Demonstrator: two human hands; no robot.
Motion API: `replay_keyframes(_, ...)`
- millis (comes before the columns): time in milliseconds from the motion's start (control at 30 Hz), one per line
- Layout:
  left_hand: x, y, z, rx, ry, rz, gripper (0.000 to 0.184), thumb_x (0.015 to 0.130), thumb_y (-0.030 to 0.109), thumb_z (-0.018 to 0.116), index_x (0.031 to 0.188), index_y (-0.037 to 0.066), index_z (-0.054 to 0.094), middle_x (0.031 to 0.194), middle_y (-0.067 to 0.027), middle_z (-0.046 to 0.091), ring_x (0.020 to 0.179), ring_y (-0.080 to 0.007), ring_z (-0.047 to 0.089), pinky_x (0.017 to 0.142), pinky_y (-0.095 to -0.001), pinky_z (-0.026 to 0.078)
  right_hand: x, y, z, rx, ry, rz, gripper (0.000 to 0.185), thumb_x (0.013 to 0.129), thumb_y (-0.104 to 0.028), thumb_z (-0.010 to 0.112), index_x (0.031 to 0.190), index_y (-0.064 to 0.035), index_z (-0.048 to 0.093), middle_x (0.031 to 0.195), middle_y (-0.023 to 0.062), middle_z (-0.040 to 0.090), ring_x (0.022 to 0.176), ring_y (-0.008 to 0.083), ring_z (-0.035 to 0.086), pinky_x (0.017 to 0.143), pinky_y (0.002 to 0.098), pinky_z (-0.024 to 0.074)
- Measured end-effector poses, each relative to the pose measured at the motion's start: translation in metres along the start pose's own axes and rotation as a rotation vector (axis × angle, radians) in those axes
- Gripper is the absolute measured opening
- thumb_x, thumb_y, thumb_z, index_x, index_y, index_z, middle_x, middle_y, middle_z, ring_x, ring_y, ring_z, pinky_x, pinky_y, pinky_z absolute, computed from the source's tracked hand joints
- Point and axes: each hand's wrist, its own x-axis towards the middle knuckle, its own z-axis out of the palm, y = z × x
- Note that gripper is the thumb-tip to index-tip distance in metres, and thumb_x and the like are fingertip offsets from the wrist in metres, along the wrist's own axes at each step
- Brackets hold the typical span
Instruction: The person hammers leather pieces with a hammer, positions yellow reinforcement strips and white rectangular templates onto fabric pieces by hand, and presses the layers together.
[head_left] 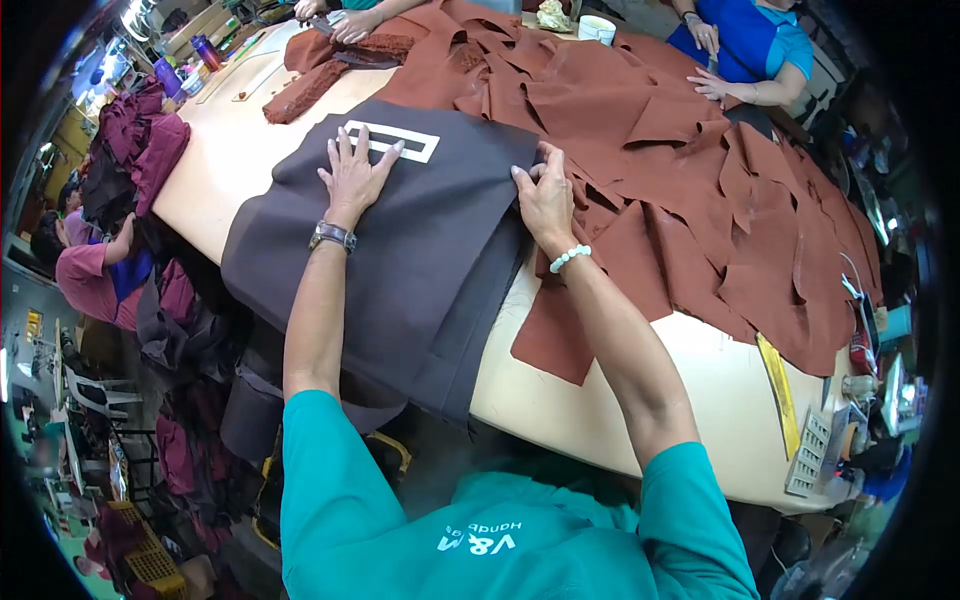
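Note:
Dark grey sheet material [420, 250], in what looks like more than one layer, lies over the table and hangs past its near edge. My left hand [355, 180] rests flat on it with fingers spread, the fingertips touching a white rectangular frame [430, 149] with a long slot. At the sheet's right edge, my right hand [547, 195] is closed, thumb and fingers gripping that edge. Reddish-brown cut pieces [650, 150] lie heaped just right of my right hand.
A yellow ruler [780, 395] and a grey slotted piece [806, 455] lie at the table's right. Co-workers' hands [708, 65] work across the table, at upper right and top. Maroon fabric [160, 140] hangs off the left side. A white tub [597, 30] stands at the back.

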Motion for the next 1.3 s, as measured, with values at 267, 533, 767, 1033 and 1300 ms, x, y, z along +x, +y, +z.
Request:
replay_keyframes(267, -0.009, 0.019, -0.008, 0.036, 0.106, 0.130, 0.085, 0.084, 0.069, 0.041, 0.146, 0.014, 0.026, 0.152, -0.0199, 0.013, 0.140, -0.0413, 0.009, 0.104, -0.0680, 0.013, 0.015, 0.010, 0.004, 0.051, 0.003, 0.073, 0.050, 0.083, -0.019, 0.063, 0.125, -0.0015, 0.042, 0.080, 0.0150, 0.065, 0.076, 0.0324, 0.063, 0.073, 0.0428, 0.0467)
replay_keyframes(533, 0.016, 0.023, 0.014, 0.124, -0.058, 0.194, 0.074, 0.085, 0.068, 0.037, 0.143, 0.022, 0.034, 0.151, -0.0157, 0.021, 0.139, -0.0393, 0.014, 0.105, -0.0677, 0.006, -0.037, -0.001, -0.031, -0.275, 0.011, -0.458, 0.021, 0.081, -0.017, 0.063, 0.096, -0.0033, 0.057, 0.086, 0.0118, 0.059, 0.082, 0.0264, 0.058, 0.072, 0.0391, 0.0440)
replay_keyframes(767, 0.016, 0.024, 0.014, 0.128, -0.080, 0.183, 0.084, 0.078, 0.074, 0.041, 0.142, 0.020, 0.036, 0.150, -0.0165, 0.024, 0.139, -0.0385, 0.014, 0.105, -0.0673, 0.006, -0.031, 0.010, -0.016, -0.607, -0.110, -0.557, 0.017, 0.083, -0.020, 0.059, 0.094, -0.0058, 0.061, 0.088, 0.0110, 0.062, 0.086, 0.0274, 0.060, 0.074, 0.0400, 0.0441)
replay_keyframes(1033, 0.014, 0.035, 0.011, 0.172, -0.110, 0.149, 0.087, 0.076, 0.076, 0.044, 0.142, 0.020, 0.037, 0.150, -0.0154, 0.023, 0.139, -0.0388, 0.014, 0.104, -0.0696, 0.008, -0.027, 0.025, -0.095, -0.624, -0.104, -0.561, 0.018, 0.085, -0.020, 0.059, 0.096, -0.0060, 0.061, 0.087, 0.0132, 0.062, 0.074, 0.0328, 0.062, 0.069, 0.0439, 0.0480)
replay_keyframes(1300, 0.010, 0.049, 0.007, 0.216, -0.144, 0.110, 0.090, 0.075, 0.078, 0.043, 0.142, 0.019, 0.036, 0.150, -0.0159, 0.023, 0.140, -0.0392, 0.013, 0.104, -0.0689, 0.007, -0.035, -0.011, -0.146, -0.371, -0.107, -0.491, 0.017, 0.084, -0.016, 0.059, 0.097, -0.0054, 0.063, 0.092, 0.0130, 0.063, 0.079, 0.0330, 0.062, 0.069, 0.0417, 0.0495)
